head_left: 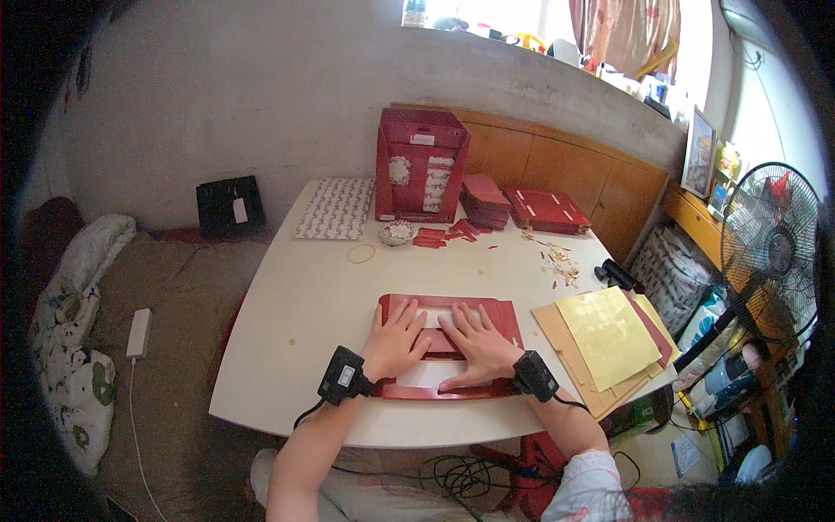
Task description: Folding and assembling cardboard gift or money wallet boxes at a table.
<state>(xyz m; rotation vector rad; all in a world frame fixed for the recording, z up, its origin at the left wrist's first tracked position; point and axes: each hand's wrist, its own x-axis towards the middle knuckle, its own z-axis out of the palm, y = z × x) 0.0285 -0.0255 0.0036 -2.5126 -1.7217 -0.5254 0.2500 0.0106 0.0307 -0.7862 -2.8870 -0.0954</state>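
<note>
On the white table (296,287), left hand (396,343) and right hand (480,346) lie spread wide on red cardboard (442,349); best press evenly.

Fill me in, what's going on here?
A person has both hands, the left hand and the right hand, spread palm-down on a flat red card piece with white areas, near the front of a white table. Neither hand is gripping anything. Yellow sheets lie to the right; at the back stand a tall red box and piles of red pieces.
</note>
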